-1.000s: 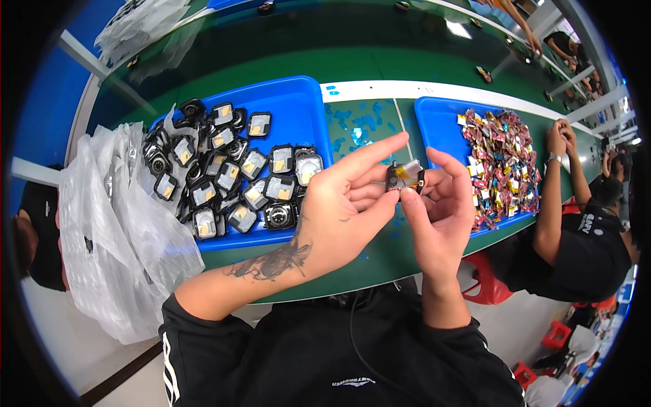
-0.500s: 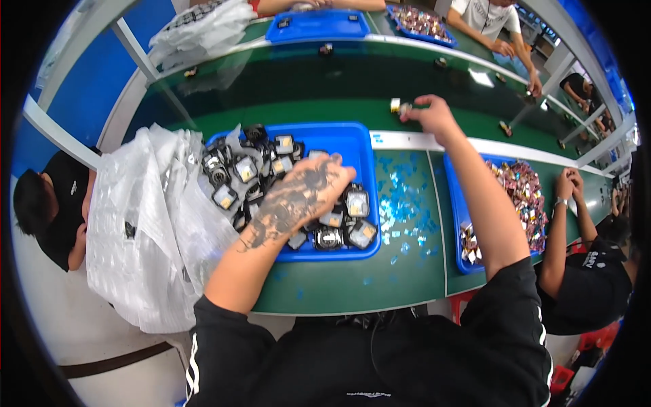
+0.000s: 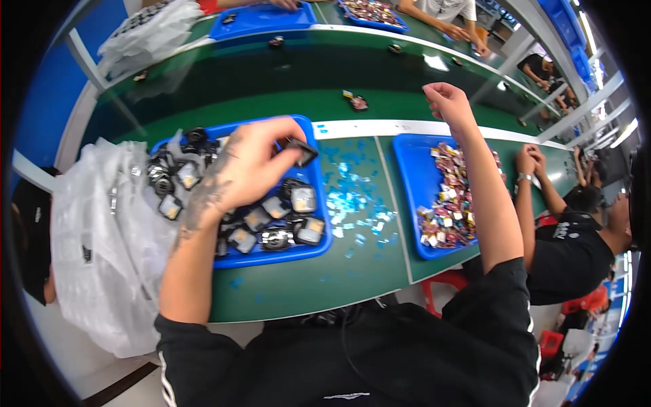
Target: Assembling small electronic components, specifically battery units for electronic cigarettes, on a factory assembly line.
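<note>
My left hand (image 3: 261, 163) is closed on a small black camera-like device (image 3: 306, 153), held between thumb and fingers above the right part of a blue tray (image 3: 324, 237). Beneath it, the tray holds several similar black devices (image 3: 303, 199) with clear square covers. To the right, my right hand (image 3: 449, 105) is raised over the white rail with fingers loosely curled and slightly apart. Nothing shows in it. On the green belt, left of that hand, lies a small pinkish part (image 3: 358, 103) with a yellow-white tab.
A second blue tray (image 3: 412, 186) with many small pinkish-gold parts stands to the right. Blue film bits (image 3: 356, 203) litter the green table between the trays. White plastic packaging (image 3: 102, 251) bulges at the left. Co-workers sit at the right, left and across the belt (image 3: 224, 102).
My right hand has let go of the pinkish part on the belt and moved away rightward. My left hand has risen from among the tray's devices with one black device. The view has shifted.
</note>
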A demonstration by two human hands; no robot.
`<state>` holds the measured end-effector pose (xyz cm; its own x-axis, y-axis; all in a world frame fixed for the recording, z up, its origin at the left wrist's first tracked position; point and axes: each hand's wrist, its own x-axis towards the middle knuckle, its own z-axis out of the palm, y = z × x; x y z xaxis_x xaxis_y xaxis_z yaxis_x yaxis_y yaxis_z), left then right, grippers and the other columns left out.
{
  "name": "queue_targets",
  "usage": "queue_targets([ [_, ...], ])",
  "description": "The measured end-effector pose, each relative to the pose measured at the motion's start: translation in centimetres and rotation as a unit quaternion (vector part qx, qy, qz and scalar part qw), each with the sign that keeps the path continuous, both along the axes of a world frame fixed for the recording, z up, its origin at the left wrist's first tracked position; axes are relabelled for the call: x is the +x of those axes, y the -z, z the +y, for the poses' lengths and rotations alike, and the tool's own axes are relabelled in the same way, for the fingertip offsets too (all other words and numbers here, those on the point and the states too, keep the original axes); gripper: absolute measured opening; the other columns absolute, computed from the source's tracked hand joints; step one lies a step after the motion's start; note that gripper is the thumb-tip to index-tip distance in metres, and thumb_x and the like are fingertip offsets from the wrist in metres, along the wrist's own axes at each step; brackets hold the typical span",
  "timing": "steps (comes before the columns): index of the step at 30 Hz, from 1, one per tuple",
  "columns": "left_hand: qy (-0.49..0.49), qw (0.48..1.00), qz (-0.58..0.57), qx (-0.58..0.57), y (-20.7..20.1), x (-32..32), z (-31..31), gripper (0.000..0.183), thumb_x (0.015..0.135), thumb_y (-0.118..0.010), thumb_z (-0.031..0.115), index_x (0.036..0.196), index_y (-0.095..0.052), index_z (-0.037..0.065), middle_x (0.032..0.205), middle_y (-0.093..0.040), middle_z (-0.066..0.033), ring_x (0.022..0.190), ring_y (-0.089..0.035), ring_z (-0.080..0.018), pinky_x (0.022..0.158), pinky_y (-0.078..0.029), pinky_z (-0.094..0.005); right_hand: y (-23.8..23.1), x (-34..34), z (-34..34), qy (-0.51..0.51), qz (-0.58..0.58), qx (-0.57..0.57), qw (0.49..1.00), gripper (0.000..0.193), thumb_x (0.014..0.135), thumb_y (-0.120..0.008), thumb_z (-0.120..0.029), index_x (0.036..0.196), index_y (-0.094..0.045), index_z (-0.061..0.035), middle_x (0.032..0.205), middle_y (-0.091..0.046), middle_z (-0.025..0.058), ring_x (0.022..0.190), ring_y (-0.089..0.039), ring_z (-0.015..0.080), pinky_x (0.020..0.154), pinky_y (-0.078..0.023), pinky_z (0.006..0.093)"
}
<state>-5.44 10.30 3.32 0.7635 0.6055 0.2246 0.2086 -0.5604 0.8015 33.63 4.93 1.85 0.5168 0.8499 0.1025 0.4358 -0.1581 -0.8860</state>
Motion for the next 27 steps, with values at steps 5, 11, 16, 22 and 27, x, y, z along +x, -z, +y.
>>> queue_targets([
  [5,0.033,0.902,-0.177,-0.393,0.3,2.6,-2.6,0.013,0.092,-0.061,0.006,0.101,-0.051,0.002,0.093,-0.066,-0.0112,0.072,-0.069,-0.0159,0.063,-0.055,-0.0242,-2.2,1.1,-7.4,-0.080,-0.329,-0.191,0.921,0.015,0.078,-0.073,-0.015,0.080,-0.069,0.0000,0.064,-0.063,0.0082,0.062,-0.062,0.0156,0.061,-0.050,0.0314],
  [11,0.037,0.876,-0.161,-0.452,1.6,4.6,-5.3,0.011,0.092,-0.062,0.007,0.096,-0.053,0.003,0.093,-0.069,-0.0123,0.078,-0.071,-0.0197,0.062,-0.059,-0.0237,1.6,0.9,-10.5,-0.102,-0.382,-0.166,0.903,0.014,0.076,-0.074,-0.010,0.087,-0.069,-0.0025,0.072,-0.063,0.0089,0.067,-0.062,0.0222,0.065,-0.050,0.0328],
  [16,-0.014,0.858,-0.170,-0.485,2.5,4.9,-6.0,0.013,0.091,-0.064,0.006,0.098,-0.054,0.003,0.096,-0.068,-0.0101,0.079,-0.071,-0.0199,0.063,-0.059,-0.0226,1.2,-0.3,-11.4,-0.086,-0.418,-0.103,0.898,0.011,0.077,-0.070,-0.004,0.088,-0.068,-0.0034,0.078,-0.063,0.0114,0.073,-0.064,0.0276,0.068,-0.051,0.0365],
  [22,-0.019,0.843,-0.194,-0.501,2.4,5.2,-6.5,0.019,0.089,-0.066,0.006,0.104,-0.055,0.002,0.096,-0.068,-0.0081,0.080,-0.070,-0.0170,0.062,-0.057,-0.0205,0.5,0.2,-12.4,-0.232,-0.514,-0.178,0.806,0.014,0.073,-0.070,-0.003,0.086,-0.067,-0.0046,0.087,-0.061,0.0108,0.088,-0.062,0.0324,0.077,-0.051,0.0422],
  [27,-0.022,0.857,-0.193,-0.477,2.6,4.9,-6.4,0.021,0.089,-0.066,0.005,0.106,-0.056,0.001,0.098,-0.068,-0.0096,0.079,-0.069,-0.0167,0.063,-0.057,-0.0233,-0.2,0.2,-11.5,-0.277,-0.559,-0.185,0.759,0.008,0.077,-0.070,-0.009,0.083,-0.065,-0.0053,0.084,-0.060,0.0107,0.086,-0.062,0.0327,0.075,-0.052,0.0434],
])
